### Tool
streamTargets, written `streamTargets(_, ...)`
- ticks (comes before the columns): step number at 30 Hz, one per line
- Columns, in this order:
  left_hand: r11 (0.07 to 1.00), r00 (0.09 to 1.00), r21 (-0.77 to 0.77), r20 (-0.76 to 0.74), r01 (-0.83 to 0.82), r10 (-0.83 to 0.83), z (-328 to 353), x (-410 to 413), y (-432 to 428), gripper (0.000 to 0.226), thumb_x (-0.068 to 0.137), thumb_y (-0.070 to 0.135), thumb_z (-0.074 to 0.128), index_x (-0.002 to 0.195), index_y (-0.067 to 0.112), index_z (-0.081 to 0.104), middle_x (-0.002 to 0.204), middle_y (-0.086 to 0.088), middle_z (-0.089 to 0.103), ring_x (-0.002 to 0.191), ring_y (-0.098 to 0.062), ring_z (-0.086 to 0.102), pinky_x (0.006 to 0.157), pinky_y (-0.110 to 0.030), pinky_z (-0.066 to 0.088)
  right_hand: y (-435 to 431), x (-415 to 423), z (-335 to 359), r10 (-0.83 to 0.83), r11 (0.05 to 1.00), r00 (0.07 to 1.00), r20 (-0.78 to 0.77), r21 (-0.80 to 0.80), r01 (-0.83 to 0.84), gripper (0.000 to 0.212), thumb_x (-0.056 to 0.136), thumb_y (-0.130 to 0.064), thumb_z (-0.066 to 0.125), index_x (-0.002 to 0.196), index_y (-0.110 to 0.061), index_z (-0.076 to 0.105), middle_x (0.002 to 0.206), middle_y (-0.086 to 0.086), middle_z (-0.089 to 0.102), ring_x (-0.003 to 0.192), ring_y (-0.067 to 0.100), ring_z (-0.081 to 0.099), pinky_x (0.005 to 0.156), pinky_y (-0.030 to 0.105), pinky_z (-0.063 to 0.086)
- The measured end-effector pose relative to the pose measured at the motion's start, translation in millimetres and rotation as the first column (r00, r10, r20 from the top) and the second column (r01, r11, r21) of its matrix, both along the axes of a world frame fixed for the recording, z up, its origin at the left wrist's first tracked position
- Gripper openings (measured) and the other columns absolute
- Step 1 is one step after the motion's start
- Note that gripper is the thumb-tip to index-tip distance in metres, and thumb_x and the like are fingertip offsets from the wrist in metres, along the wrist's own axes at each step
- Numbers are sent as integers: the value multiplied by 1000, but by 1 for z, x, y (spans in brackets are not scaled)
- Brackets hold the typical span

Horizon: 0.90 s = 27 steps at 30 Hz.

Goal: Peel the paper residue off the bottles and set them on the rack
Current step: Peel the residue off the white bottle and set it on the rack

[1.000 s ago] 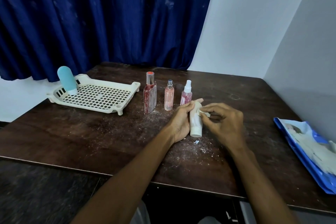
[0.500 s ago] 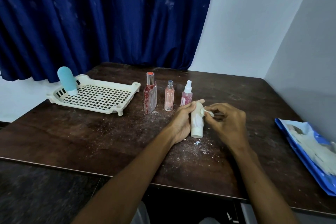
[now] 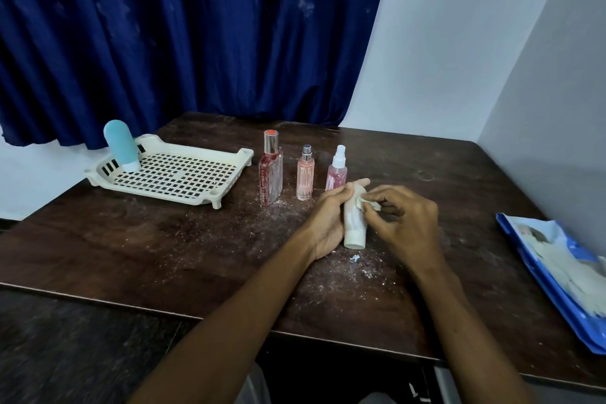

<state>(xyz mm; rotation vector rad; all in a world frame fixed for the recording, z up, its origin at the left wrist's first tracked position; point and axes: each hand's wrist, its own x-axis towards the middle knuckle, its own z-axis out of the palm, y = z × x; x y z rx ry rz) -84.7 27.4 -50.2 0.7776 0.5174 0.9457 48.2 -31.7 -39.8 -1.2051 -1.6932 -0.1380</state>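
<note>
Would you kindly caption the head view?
The left hand grips a white plastic tube while the right hand pinches a paper scrap on it.

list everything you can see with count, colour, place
curtain: 1, dark blue, behind table
wooden table: 1, dark brown, strewn with white paper crumbs
plastic lattice rack: 1, cream, table's far left
rounded bottle: 1, teal, standing in rack's left corner
square glass bottle: 1, red, right of rack
spray bottles: 2, pink, beside red bottle
plastic tube bottle: 1, white, in left hand
paper strip: 1, pale, partly peeled off it
plastic packet: 1, blue-white, table's right edge
left hand: 1, grips tube bottle
right hand: 1, fingers pinch strip
</note>
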Motion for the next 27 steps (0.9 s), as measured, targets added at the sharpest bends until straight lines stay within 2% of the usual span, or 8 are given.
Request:
streamTargets(4,1000,1000,29,9,2,-2,0,-1,-1,38,107,14,33,136,-3,50,105,-15,67,82,-15,70,72,-26,59,-3,-1,-2,45,999,999,-9,-10,-45,16,73,-1,83,87,-6,78,92,1,73,80,3,67,74,8,52)
streamTargets(8,999,1000,37,-2,-2,2,0,0,-1,38,107,15,35,137,-2,50,106,-17,65,86,-18,67,80,-29,57,-2,3,0,-20,999,1000,-22,-32,19,16,72,0,82,84,-8,76,87,0,73,74,4,67,70,11,52)
streamTargets(12,1000,1000,31,7,-5,5,-1,-1,0,37,106,15,36,137,-1,50,101,-14,67,81,-15,68,76,-27,57,-2,0,1,-25,998,1000,15,-62,26,15,75,-4,81,88,-9,76,88,0,72,75,5,65,72,2,44)
streamTargets(14,1000,1000,29,8,-1,1,-1,-1,0,37,106,15,36,136,0,51,102,-14,68,84,-16,68,78,-28,57,-4,0,1,-16,997,1000,16,-82,17,16,75,-6,81,89,-10,76,88,-1,72,74,4,65,72,2,44)
streamTargets(19,999,1000,31,4,-8,8,-1,-1,1,37,107,17,36,135,1,52,106,-17,65,93,-21,65,84,-33,56,-8,0,2,-29,991,1000,-11,-129,27,19,73,-6,81,89,-13,75,84,-6,72,71,3,66,66,19,54)
streamTargets(23,999,1000,30,15,-12,11,-3,-1,2,35,107,15,33,132,3,54,102,-15,64,88,-19,65,78,-31,57,-12,-1,-2,-96,992,990,-101,-86,88,17,74,-7,80,88,-14,74,83,-6,72,72,4,67,68,23,56)
streamTargets(27,999,1000,41,27,-14,13,-4,-1,3,34,107,16,34,129,6,57,104,-15,65,96,-20,65,86,-32,55,-15,-1,-1,-130,991,943,-305,-46,122,20,75,-9,81,92,-15,73,84,-7,72,74,5,69,70,20,57)
